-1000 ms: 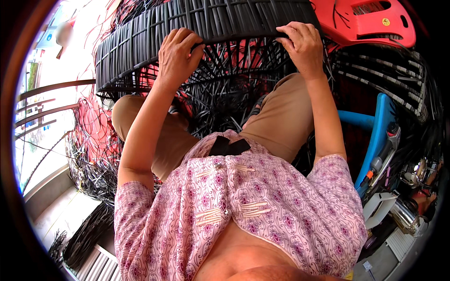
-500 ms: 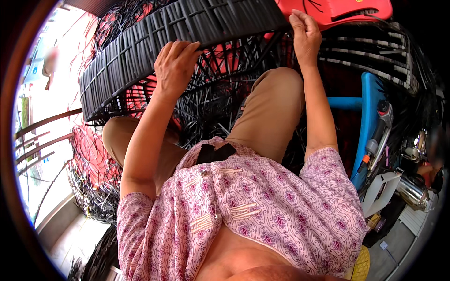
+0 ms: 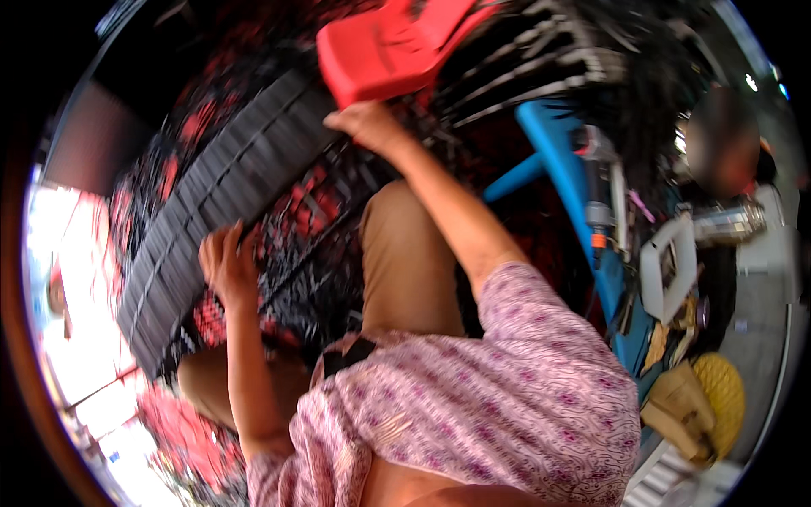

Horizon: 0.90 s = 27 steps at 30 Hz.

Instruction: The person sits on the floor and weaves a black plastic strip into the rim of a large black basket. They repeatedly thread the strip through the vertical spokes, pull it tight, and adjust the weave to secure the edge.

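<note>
A long black wicker piece [image 3: 224,186] of woven flat strips slants across my lap, with an open framework of rods under its near edge. My left hand [image 3: 228,266] touches its near edge left of the middle, fingers loosely apart. At its right end is my right hand [image 3: 372,131], the thumb side against the corner and the fingers curled in. Whether a strip lies between those fingertips is lost in the blur. Below the piece, loose black strips [image 3: 317,279] lie tangled between my knees.
A red plastic seat [image 3: 372,55] stands just past my right hand. On my right a blue stool [image 3: 566,186] carries a power tool [image 3: 596,194] with an orange tip. Striped wickerwork [image 3: 541,63], a white plastic holder [image 3: 667,266] and a yellow cushion [image 3: 721,406] are farther right. Another person is at the far right.
The view has turned to the right, so everything appears shifted left and tilted. My hands remain at the wicker piece, the right fingers now more curled.
</note>
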{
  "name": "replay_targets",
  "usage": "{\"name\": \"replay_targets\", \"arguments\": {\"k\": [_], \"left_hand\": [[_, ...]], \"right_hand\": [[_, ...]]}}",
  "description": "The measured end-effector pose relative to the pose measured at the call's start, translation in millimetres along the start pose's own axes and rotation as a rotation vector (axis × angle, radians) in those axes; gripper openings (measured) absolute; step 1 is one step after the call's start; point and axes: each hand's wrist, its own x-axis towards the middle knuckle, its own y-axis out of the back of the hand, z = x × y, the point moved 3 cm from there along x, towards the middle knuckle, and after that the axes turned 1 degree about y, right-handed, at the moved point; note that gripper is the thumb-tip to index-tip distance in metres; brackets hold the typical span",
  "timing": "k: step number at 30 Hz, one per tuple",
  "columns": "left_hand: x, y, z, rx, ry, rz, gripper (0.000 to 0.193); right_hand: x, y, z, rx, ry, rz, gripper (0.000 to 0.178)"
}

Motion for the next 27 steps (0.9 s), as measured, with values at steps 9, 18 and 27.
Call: {"name": "replay_targets", "arguments": {"k": [9,18,27], "left_hand": [[-24.6,36.4,-17.0,-0.083,0.075,0.109,0.027],[-44.0,50.1,18.8,-0.047,-0.012,0.023,0.033],[-53.2,41.2,9.9,-0.117,0.196,0.111,0.048]], "right_hand": [[-43.5,-3.9,-50.4,-0.018,-0.05,0.065,0.048],[-113.6,6.8,-46.9,-0.067,-0.237,-0.01,0.028],[-96.4,11.4,-3.7,0.247,-0.23,-0.13,0.03]]}}
